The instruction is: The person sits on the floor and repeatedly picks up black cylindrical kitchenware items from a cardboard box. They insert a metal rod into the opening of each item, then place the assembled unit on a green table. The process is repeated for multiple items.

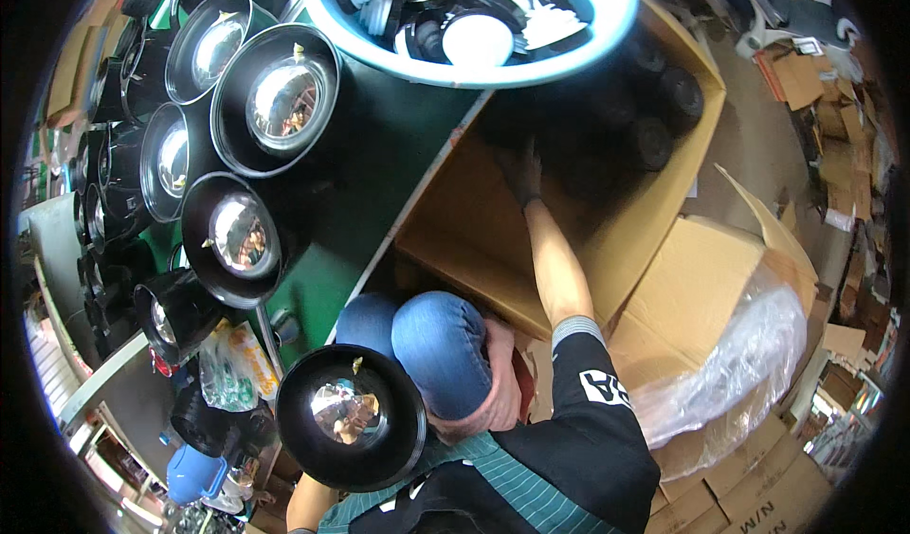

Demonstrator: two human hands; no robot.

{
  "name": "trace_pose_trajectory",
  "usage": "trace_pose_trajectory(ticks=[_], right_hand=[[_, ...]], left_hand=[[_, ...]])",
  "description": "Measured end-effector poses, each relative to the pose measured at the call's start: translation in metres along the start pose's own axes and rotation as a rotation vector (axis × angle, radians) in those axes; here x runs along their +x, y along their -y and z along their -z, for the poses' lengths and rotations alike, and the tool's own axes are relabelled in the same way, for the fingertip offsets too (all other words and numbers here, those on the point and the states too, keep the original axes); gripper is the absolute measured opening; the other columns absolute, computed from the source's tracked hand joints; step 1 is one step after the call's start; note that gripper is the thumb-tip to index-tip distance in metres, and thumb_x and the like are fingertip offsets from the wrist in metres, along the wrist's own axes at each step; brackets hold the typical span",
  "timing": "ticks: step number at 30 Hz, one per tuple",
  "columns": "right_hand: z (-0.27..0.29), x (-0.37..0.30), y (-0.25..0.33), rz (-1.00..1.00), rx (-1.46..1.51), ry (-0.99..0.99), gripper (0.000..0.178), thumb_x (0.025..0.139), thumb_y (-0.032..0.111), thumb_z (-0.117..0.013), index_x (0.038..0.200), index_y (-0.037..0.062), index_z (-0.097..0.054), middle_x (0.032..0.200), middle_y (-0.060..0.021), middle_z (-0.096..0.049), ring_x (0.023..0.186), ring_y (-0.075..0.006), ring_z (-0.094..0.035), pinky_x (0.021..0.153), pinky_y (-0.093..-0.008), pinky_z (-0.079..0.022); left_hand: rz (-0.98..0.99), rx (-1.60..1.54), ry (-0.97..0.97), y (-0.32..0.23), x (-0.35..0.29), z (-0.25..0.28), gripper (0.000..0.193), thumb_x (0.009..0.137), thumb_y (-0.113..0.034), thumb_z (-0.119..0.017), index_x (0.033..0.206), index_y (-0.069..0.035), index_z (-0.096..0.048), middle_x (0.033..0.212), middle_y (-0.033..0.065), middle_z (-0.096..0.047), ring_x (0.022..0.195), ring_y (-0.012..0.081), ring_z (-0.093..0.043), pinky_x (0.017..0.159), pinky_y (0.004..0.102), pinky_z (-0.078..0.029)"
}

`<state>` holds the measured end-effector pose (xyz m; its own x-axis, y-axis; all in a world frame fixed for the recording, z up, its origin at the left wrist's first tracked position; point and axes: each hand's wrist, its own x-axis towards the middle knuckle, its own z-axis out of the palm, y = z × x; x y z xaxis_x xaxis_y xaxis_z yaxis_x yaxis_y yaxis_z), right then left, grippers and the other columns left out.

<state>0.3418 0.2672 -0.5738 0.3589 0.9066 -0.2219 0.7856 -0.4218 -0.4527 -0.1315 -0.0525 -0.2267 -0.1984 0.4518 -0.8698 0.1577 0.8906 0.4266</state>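
item: right hand [522, 176], dark-gloved, reaching deep into the open cardboard box [654, 221] among black round parts [654, 141], grip unreadable in shadow; left hand hidden, apparently under the black reflector dish [351, 416] at the knee; step: fetching stock, next likely a firm pinch.

Right hand [523, 176], dark-gloved, at 12 o'clock of the forearm: fingers lost in shadow inside the cardboard box [654, 221], grip indeterminate. Left hand: hidden beneath the black round housing [351, 416] at 7 o'clock. Blue basin [607, 32]: upper half cut by the top edge; black parts deep in the box too dark to identify.
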Motion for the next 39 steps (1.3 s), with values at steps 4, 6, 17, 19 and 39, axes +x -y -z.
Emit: trace_pose_trajectory(ticks=[4,6,17,19,39], right_hand=[[-0.090,0.058,-0.029,0.173,-0.265,0.102,0.069,0.108,0.028,-0.061,0.168,0.0063,-0.035,0.160,-0.0245,-0.052,0.152,-0.0397,-0.045,0.123,-0.0525,-0.040],[-0.111,0.074,-0.014,0.045,0.018,0.180,0.065,0.110,0.029,-0.059,0.167,0.0065,-0.038,0.163,-0.0214,-0.050,0.154,-0.0382,-0.043,0.125,-0.0524,-0.037],[-0.089,0.072,-0.024,-0.411,2.009,0.252,0.048,0.113,0.032,-0.052,0.152,0.0041,-0.058,0.153,-0.0152,-0.063,0.137,-0.0335,-0.061,0.123,-0.0472,-0.045],[-0.081,0.063,-0.028,-0.441,2.170,0.200,0.051,0.113,0.034,-0.053,0.155,0.0041,-0.056,0.157,-0.0153,-0.060,0.143,-0.0329,-0.057,0.126,-0.0481,-0.041],[0.024,0.003,-0.076,-0.825,1.726,-0.019,0.114,0.090,0.051,-0.085,0.173,0.0060,-0.021,0.156,-0.0209,-0.054,0.128,-0.0413,-0.065,0.104,-0.0508,-0.059]], left_hand=[[0.105,-0.008,-0.023,0.001,0.005,-0.002,0.050,0.100,-0.007,-0.067,0.149,0.003,-0.061,0.139,0.0128,-0.071,0.124,0.0204,-0.068,0.110,0.0369,-0.053],[0.148,-0.048,-0.056,0.011,-0.003,-0.012,0.050,0.100,-0.007,-0.067,0.149,0.003,-0.061,0.139,0.0129,-0.071,0.124,0.0206,-0.068,0.110,0.0371,-0.053],[0.167,0.017,-0.002,-0.010,0.028,-0.003,0.050,0.102,-0.012,-0.065,0.149,0.003,-0.061,0.141,0.0135,-0.070,0.125,0.0218,-0.067,0.110,0.0383,-0.053],[0.148,0.044,0.028,-0.018,0.038,-0.001,0.050,0.102,-0.012,-0.064,0.150,0.002,-0.060,0.142,0.0136,-0.070,0.125,0.0221,-0.067,0.111,0.0385,-0.053],[0.135,0.035,0.053,-0.022,0.043,-0.008,0.050,0.106,-0.020,-0.061,0.151,0.001,-0.059,0.145,0.0147,-0.068,0.128,0.0243,-0.067,0.112,0.0406,-0.054]])
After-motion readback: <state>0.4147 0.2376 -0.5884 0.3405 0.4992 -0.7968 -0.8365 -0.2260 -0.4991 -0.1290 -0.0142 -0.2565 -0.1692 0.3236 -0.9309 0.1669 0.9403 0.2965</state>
